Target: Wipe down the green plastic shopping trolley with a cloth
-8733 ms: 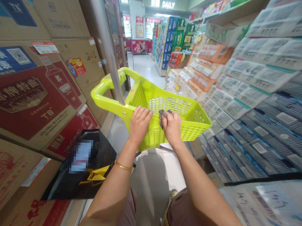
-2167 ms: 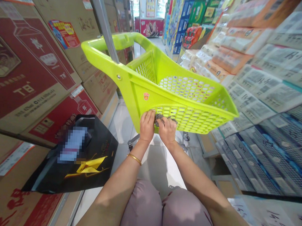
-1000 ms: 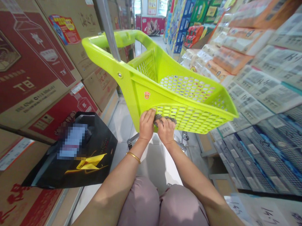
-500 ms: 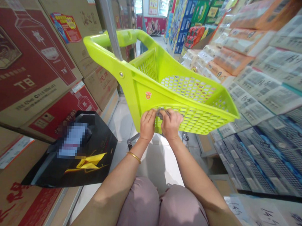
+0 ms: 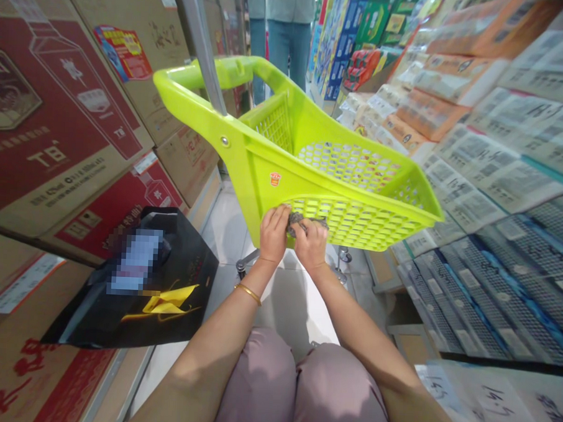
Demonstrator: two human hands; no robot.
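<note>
A lime-green shopping cart point(image 5: 264, 179) stands sideways before me, with perforated side panels and a small sticker on its frame. My left hand point(image 5: 273, 235) is closed against the lower part of its near side, fingers curled at the edge of the lattice. Beside it my right hand point(image 5: 312, 242) is closed around a crumpled grey rag point(image 5: 299, 222) that lies against the lattice. Bits of the rag show between the two hands and past the right fingers. The fingertips of both hands are partly hidden.
Stacked cartons point(image 5: 71, 102) line the left side, with a black bag point(image 5: 180, 281) in front of them. Wrapped packs point(image 5: 493, 152) are piled along the right. A person in jeans point(image 5: 288, 46) stands beyond the cart. A metal pole point(image 5: 205, 46) rises at its handle.
My right hand has moved slightly left and down with the grey rag, more of which now shows. My left hand stays nearly in place. A person has come into view behind the cart.
</note>
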